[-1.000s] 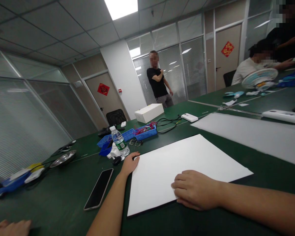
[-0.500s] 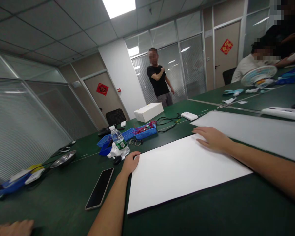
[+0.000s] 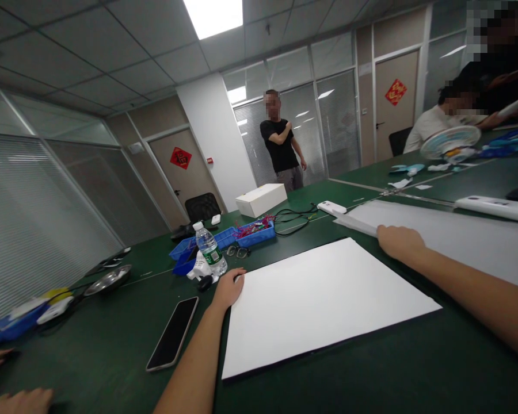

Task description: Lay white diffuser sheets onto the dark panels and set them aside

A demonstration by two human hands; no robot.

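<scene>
A large white board [image 3: 323, 299] lies flat on the green table [image 3: 90, 339] before me. My left hand [image 3: 228, 287] rests on its far left corner, fingers curled over the edge. My right hand [image 3: 399, 240] has its fingers closed on the near edge of a second white sheet [image 3: 457, 238] to the right, whose left corner is lifted off the table.
A black phone [image 3: 172, 333] lies left of my forearm. A water bottle [image 3: 210, 248], blue trays [image 3: 224, 238], glasses and cables sit beyond. A white box [image 3: 261, 199] stands farther back. One person stands by the glass wall; others sit at the far right. Another person's hand [image 3: 19, 401] shows bottom left.
My right hand has left the middle of the near board, crossed its far right corner, and taken hold of the second sheet's edge, lifting it. My left hand has stayed put.
</scene>
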